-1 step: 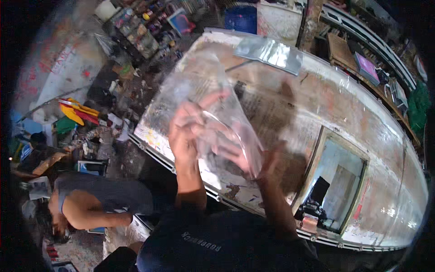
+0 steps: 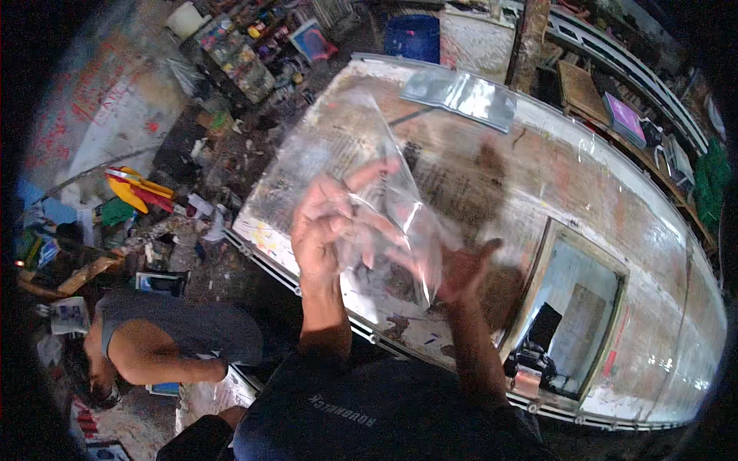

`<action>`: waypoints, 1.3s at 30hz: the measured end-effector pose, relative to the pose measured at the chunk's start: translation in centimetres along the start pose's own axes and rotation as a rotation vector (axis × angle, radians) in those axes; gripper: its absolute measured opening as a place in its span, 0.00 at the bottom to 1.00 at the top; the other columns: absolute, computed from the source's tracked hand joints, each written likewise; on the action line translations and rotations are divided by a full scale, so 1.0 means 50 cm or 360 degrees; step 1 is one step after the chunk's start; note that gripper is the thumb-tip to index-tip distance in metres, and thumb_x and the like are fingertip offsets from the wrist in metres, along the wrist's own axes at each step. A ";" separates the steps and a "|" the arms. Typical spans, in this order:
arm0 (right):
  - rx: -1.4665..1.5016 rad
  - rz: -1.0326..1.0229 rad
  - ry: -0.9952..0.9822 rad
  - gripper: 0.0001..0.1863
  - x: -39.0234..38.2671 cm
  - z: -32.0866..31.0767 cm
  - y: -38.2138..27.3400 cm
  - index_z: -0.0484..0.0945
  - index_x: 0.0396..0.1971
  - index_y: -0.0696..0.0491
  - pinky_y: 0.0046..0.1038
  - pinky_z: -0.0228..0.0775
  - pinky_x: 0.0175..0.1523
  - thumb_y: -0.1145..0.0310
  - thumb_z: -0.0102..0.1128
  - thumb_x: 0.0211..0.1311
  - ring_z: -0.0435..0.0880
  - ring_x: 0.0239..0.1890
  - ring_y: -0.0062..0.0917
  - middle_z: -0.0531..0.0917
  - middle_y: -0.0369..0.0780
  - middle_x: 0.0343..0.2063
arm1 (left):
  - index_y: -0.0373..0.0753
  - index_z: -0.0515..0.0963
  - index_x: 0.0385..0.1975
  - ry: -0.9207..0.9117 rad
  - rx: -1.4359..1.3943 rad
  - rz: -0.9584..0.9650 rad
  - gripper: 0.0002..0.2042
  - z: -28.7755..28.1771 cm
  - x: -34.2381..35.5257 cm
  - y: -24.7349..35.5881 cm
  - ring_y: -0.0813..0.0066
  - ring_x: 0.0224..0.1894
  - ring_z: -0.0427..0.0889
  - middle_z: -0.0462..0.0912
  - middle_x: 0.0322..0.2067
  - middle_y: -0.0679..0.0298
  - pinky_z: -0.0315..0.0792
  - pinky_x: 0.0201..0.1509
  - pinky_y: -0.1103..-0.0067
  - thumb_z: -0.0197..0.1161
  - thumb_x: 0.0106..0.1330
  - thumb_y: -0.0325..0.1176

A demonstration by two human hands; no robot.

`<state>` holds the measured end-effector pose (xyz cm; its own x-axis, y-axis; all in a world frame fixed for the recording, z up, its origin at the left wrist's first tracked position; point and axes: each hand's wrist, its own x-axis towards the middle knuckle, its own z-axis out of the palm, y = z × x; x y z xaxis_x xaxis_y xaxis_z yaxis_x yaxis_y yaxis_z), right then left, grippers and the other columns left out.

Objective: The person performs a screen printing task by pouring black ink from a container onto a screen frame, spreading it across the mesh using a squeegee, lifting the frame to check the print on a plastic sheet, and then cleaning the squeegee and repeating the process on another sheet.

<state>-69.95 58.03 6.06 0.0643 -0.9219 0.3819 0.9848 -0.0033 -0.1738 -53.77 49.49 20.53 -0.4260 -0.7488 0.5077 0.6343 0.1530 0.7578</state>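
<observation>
I hold a large clear plastic bag (image 2: 338, 146) up over a long worn table (image 2: 600, 177). My left hand (image 2: 327, 227) grips the bag's left side, fingers spread against the film. Behind the bag's lower right corner, my right hand (image 2: 457, 269) pinches the plastic. The bag is crumpled between the two hands and hangs above the table's near left end.
A flat stack of clear plastic sheets or bags (image 2: 461, 92) lies at the table's far end. The table has a rectangular recess (image 2: 576, 315) at the right. Another person (image 2: 169, 342) crouches on the littered floor at lower left. A blue container (image 2: 415, 34) stands beyond the table.
</observation>
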 end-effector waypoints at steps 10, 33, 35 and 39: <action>-0.1404 -0.0789 0.1191 0.40 -0.102 0.106 -0.296 0.60 0.74 0.47 0.43 0.61 0.70 0.44 0.52 0.67 0.72 0.64 0.34 0.71 0.47 0.66 | 0.33 0.67 0.34 -0.0279 -0.0334 -0.0344 0.06 0.050 -0.016 -0.075 0.36 0.32 0.87 0.61 0.62 0.20 0.75 0.10 0.76 0.54 0.61 0.27; -0.2064 -0.1214 0.1615 0.28 -0.178 -0.542 -1.333 0.51 0.74 0.55 0.35 0.74 0.58 0.71 0.41 0.77 0.77 0.55 0.39 0.73 0.50 0.61 | 0.37 0.77 0.39 0.0185 0.0744 -0.1314 0.09 0.161 0.406 -1.054 0.71 0.40 0.82 0.82 0.36 0.63 0.77 0.44 0.77 0.62 0.72 0.36; -0.1998 -0.1064 0.1699 0.26 -0.213 -0.693 -1.370 0.55 0.73 0.56 0.35 0.68 0.63 0.69 0.39 0.78 0.73 0.61 0.38 0.71 0.49 0.64 | 0.39 0.78 0.38 0.0097 0.0848 -0.0939 0.07 0.097 0.245 -1.038 0.68 0.38 0.80 0.80 0.35 0.62 0.75 0.41 0.73 0.59 0.73 0.35; -0.1036 -0.0634 0.2041 0.25 -0.264 -0.863 -1.348 0.61 0.70 0.60 0.34 0.58 0.73 0.65 0.35 0.81 0.64 0.71 0.36 0.68 0.48 0.69 | 0.36 0.74 0.50 0.0436 0.1021 -0.1371 0.17 -0.016 -0.143 -0.911 0.66 0.40 0.83 0.80 0.39 0.58 0.80 0.42 0.72 0.61 0.74 0.44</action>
<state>-144.15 53.68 -26.45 -0.7070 -0.5223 -0.4768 0.6378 -0.1797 -0.7490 -79.09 47.36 -17.96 -0.3565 -0.8707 -0.3389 -0.2908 -0.2413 0.9259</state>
